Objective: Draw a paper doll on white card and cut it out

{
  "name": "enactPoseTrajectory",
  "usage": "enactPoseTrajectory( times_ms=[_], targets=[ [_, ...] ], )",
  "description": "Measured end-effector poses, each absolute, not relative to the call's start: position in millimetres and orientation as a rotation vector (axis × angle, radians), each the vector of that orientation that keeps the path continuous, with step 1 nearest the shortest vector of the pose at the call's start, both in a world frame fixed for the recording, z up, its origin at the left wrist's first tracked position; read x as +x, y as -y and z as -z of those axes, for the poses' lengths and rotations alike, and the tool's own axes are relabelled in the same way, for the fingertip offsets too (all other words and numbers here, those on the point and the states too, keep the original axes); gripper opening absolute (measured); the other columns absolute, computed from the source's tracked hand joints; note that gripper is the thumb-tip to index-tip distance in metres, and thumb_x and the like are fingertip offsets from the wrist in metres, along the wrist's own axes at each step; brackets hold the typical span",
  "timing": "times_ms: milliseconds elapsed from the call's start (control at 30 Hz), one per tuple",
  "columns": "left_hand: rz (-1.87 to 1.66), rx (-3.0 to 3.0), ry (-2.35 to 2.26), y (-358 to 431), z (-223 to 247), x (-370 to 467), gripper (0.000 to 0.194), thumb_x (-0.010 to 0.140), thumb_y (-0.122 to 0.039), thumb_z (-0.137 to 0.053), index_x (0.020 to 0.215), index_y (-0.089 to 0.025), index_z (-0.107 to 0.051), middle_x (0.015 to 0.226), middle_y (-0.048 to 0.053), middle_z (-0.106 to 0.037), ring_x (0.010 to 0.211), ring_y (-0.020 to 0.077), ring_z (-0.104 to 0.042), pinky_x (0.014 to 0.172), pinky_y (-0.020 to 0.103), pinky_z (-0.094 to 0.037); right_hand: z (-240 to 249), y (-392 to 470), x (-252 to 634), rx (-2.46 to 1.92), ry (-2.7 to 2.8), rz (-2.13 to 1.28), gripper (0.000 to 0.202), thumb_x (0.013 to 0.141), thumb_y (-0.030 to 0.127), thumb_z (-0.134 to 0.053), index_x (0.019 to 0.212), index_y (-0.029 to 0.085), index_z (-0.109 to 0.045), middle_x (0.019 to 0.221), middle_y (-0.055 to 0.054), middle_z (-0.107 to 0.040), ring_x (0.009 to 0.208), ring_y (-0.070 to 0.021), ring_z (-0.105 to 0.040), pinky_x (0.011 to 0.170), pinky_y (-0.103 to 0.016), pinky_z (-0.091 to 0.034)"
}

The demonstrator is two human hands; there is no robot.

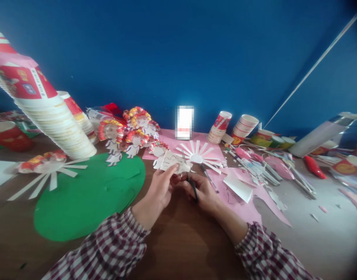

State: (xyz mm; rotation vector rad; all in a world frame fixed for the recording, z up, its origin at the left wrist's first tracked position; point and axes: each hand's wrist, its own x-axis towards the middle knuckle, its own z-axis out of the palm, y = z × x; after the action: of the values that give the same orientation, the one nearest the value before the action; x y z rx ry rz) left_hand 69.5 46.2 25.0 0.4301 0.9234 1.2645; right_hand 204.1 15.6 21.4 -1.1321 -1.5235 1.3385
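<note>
My left hand (162, 184) pinches a small piece of white paper (169, 160) with dark drawn lines on it. Black-handled scissors (192, 187) are gripped in my right hand (202, 192), their blades pointing up at the paper's right edge. Both hands are close together above the brown table. Just beyond them, a white paper cut into a fan of strips (196, 158) lies on pink paper (166, 137). A dark pen (209, 179) rests to the right of the scissors. Fingers partly hide the lower edge of the paper.
A green paper disc (87, 198) lies at left, below a tall leaning stack of paper cups (67, 124). Several paper lion figures (134, 142) stand behind it. More cups (219, 127) stand by the blue wall. Paper scraps (276, 198) and a red tube (314, 167) litter the right side.
</note>
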Motion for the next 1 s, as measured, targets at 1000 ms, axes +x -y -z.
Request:
enactPoseTrajectory(
  times_ms=[1000],
  targets=[
    [-1.279, 0.445, -0.963, -43.7, -26.4, 70.4, 0.024, 0.059, -0.020, -0.078, 0.074, -0.013, -0.061, 0.064, 0.001, -0.064, 0.058, 0.0099, -0.062, 0.052, 0.017, -0.048, -23.0, -16.4, 205.7, -1.151, 1.569, -1.316, 0.030, 0.083, 0.043, -0.063, 0.094, 0.014, -0.064, 0.053, 0.006, -0.046, 0.048, -0.0077, -0.040, 0.046, -0.021, -0.032]
  ],
)
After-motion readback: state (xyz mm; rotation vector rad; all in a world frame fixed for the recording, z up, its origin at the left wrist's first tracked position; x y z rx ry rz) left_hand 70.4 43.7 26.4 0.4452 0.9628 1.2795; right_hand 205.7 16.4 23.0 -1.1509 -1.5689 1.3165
